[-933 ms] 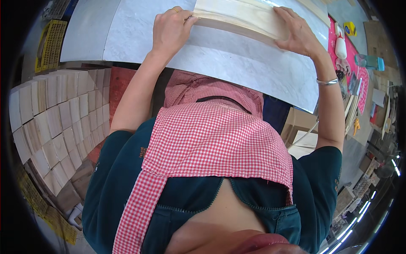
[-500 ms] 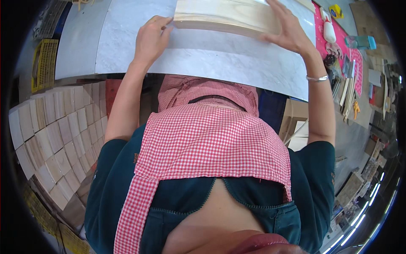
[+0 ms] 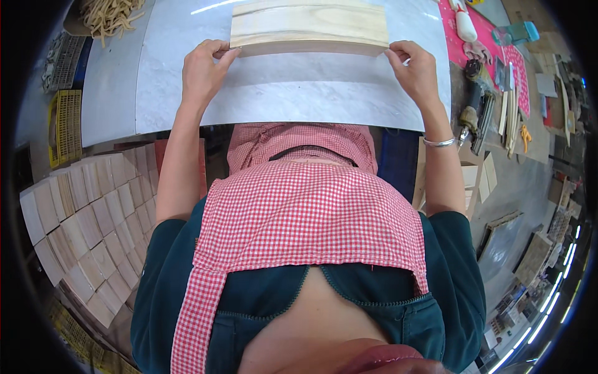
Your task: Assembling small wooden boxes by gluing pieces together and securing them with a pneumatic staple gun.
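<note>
A long, pale wooden block (image 3: 311,23) with brown grain lies lengthwise across a white marbled table (image 3: 293,93). At the block's near left corner is my left hand (image 3: 205,70), its thumb and fingers closed on the end. The near right corner is pinched in the same way by my right hand (image 3: 413,70), with a silver bangle on that wrist. The fingertips sit at the two short ends, partly hidden there. The near long side of the block faces me and shades the tabletop below it.
Thin wood strips (image 3: 112,19) are heaped at the far left. Stacked wooden blocks (image 3: 93,215) and a yellow crate (image 3: 65,128) stand left. On the right are a white bottle (image 3: 464,26), a clear bottle with teal cap (image 3: 516,32), a power tool (image 3: 470,115) and orange-handled tool (image 3: 526,137).
My right hand has gone from spread over the block's right part to pinching its near right corner. My left hand has closed on the left end. The view has also shifted.
</note>
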`<state>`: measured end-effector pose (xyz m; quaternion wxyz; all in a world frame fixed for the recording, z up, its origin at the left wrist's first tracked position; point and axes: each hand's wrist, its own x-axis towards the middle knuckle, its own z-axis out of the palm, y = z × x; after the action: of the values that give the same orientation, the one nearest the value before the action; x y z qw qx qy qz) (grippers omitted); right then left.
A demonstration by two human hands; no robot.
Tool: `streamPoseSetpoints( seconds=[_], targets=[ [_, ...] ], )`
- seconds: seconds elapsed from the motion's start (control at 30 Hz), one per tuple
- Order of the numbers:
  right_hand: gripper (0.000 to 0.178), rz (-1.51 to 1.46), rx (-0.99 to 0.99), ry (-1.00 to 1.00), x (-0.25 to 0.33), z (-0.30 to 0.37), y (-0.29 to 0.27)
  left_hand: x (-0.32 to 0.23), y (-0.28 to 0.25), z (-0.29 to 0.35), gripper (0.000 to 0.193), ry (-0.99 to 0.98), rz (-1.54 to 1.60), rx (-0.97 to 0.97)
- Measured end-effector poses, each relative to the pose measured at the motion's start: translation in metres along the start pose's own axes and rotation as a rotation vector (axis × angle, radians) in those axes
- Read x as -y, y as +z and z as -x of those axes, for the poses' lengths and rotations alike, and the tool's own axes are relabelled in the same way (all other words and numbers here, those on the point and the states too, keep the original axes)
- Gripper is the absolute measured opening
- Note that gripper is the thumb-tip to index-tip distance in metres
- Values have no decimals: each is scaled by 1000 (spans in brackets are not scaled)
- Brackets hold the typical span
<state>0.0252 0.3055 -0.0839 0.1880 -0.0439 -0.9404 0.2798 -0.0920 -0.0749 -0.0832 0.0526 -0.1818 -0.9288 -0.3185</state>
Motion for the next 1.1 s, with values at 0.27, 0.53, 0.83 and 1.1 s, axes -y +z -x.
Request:
streamPoseSetpoints(
  seconds=[0.27, 0.53, 0.83, 1.1],
  targets=[
    [8, 20, -12, -17, 2, -1, 2, 3, -2, 0, 25, -9, -15, 16],
    [6, -47, 79, 2, 17, 23, -9, 6, -22, 20, 18, -15, 21, 63],
    [5, -11, 51, -6, 44, 61, -11, -3, -38, 53, 14, -79, 110, 135],
    [4, -19, 12, -4, 25, 46, -8, -16, -31, 54, 13, -65, 85, 148]
  ],
)
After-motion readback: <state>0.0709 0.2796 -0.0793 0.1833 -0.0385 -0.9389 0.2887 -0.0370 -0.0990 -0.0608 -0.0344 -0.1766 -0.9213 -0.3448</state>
